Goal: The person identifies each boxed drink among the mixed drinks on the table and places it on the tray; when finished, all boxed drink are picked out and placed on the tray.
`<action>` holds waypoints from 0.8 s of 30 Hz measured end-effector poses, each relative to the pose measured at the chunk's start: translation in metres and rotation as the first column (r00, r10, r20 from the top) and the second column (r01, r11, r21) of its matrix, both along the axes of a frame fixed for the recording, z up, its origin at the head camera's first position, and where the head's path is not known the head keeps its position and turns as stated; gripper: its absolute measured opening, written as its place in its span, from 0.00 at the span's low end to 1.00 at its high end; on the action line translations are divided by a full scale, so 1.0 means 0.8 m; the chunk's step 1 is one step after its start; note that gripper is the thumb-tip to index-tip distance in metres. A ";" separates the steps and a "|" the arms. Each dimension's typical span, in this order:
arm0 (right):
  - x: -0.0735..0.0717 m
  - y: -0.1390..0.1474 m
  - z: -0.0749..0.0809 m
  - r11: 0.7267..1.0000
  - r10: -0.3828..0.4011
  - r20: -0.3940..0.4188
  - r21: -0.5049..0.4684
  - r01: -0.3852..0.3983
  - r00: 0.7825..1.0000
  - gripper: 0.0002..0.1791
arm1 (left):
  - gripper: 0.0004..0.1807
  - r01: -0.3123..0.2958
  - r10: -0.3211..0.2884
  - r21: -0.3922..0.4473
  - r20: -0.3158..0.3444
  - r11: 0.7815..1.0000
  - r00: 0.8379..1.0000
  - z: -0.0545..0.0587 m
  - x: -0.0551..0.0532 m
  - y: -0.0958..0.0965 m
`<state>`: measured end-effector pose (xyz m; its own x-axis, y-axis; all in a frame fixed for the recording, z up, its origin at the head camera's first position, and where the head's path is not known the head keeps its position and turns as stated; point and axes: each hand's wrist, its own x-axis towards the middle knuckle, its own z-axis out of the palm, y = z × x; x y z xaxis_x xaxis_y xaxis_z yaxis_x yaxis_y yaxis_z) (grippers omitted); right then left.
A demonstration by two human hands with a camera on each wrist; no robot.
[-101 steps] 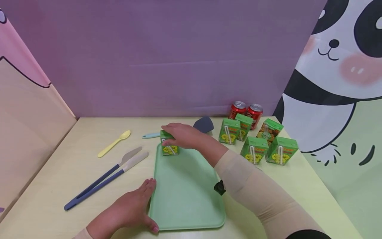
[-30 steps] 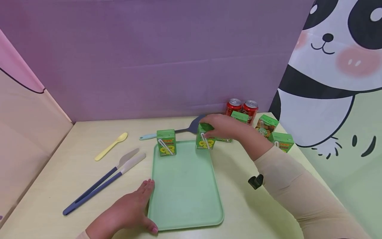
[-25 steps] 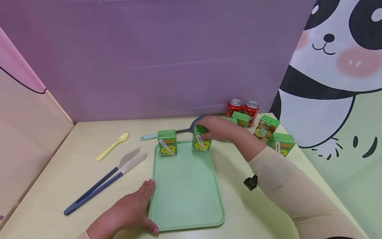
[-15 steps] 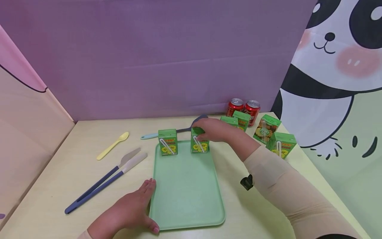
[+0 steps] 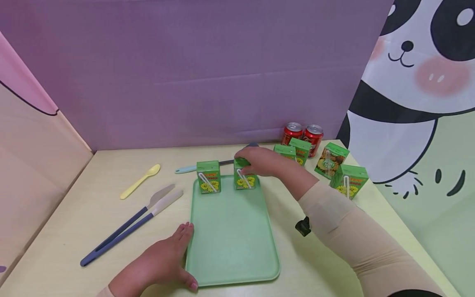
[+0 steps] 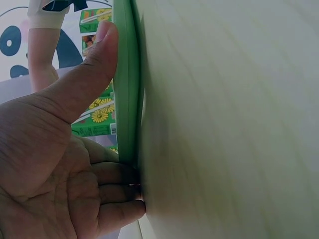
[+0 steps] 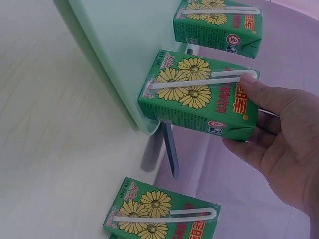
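Observation:
A mint-green tray [image 5: 231,235] lies on the table. My left hand [image 5: 163,260] rests against its left edge, fingers straight and thumb at the near corner; the left wrist view shows the palm [image 6: 45,184] beside the rim. With thumb and fingers, my right hand [image 5: 261,161] grips the top of a green drink carton [image 5: 244,181] at the tray's back right corner. In the right wrist view the carton [image 7: 194,94] has its base at the tray surface, a white straw on its front. Another drink carton [image 5: 208,177] stands upright at the back left corner.
Several more drink cartons [image 5: 349,180] and two red cans [image 5: 313,138] stand at the back right. Behind the tray lies a spatula [image 5: 186,169], partly hidden by the right hand. Left of the tray are blue-handled tongs [image 5: 122,231] and a yellow spoon [image 5: 140,181].
My right hand let go of the first carton at the back left, took another from the right group and brought it leftward onto the tray's back right. The left hand stayed put.

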<state>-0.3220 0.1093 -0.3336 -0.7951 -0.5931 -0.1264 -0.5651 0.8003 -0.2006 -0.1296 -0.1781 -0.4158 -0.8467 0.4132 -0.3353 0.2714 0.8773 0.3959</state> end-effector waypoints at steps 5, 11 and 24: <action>0.003 0.000 0.001 1.000 0.001 -0.004 -0.009 -0.001 1.000 0.31 | 0.78 -0.003 0.003 0.005 -0.016 1.000 1.000 0.000 0.002 0.000; 0.002 0.014 0.007 0.999 -0.001 -0.043 -0.036 -0.001 0.999 0.35 | 0.78 -0.004 0.004 0.005 -0.025 1.000 1.000 -0.002 0.003 0.000; -0.011 0.099 0.044 0.975 -0.215 -0.119 -0.073 0.208 0.969 0.37 | 0.78 -0.004 0.004 0.007 -0.031 1.000 1.000 -0.006 0.002 -0.001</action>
